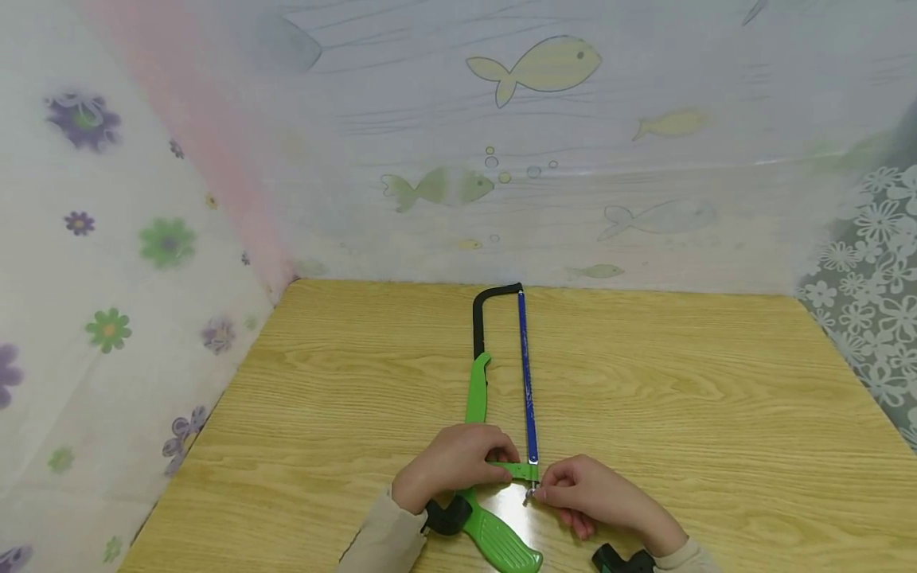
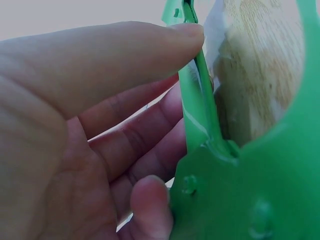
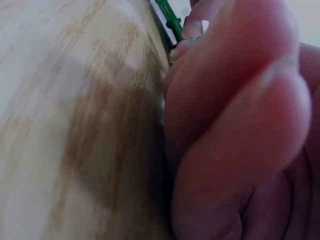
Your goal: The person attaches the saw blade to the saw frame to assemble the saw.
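A hacksaw (image 1: 476,394) lies flat on the wooden table, its black bow (image 1: 478,326) pointing away from me. Its blue blade (image 1: 527,374) runs along the right side, and the ribbed green handle (image 1: 501,541) points toward me. My left hand (image 1: 458,460) holds the short green arm (image 2: 200,95) between thumb and fingers. At that arm's end, my right hand (image 1: 598,489) pinches the small metal wing nut (image 1: 529,495) below the blade. In the right wrist view, curled fingers (image 3: 240,145) hide most of the nut.
The wood-grain table (image 1: 680,382) extends on both sides of the saw. Behind it hangs a fish-patterned sheet (image 1: 430,239), with a flowered sheet (image 1: 129,263) at left and a lacy floral one (image 1: 874,278) at right.
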### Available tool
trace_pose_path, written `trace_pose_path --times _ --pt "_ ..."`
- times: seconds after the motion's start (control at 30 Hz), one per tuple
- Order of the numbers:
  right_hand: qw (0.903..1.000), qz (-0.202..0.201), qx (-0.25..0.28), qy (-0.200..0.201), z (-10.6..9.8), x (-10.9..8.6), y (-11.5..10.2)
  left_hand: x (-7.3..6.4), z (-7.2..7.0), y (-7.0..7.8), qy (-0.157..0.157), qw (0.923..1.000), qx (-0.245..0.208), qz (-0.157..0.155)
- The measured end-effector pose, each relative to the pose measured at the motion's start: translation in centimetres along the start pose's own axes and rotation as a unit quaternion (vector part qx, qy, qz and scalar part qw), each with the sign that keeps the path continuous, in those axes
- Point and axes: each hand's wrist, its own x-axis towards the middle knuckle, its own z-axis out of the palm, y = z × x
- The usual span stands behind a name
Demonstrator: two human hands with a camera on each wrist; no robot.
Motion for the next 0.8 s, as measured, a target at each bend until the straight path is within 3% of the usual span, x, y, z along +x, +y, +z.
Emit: trace_pose_path --times 0.8 --pt "1.0000 -0.007 0.005 0.004 0.31 0.26 0.26 0.05 -0.05 0.05 -0.002 1.0000 -0.002 -0.002"
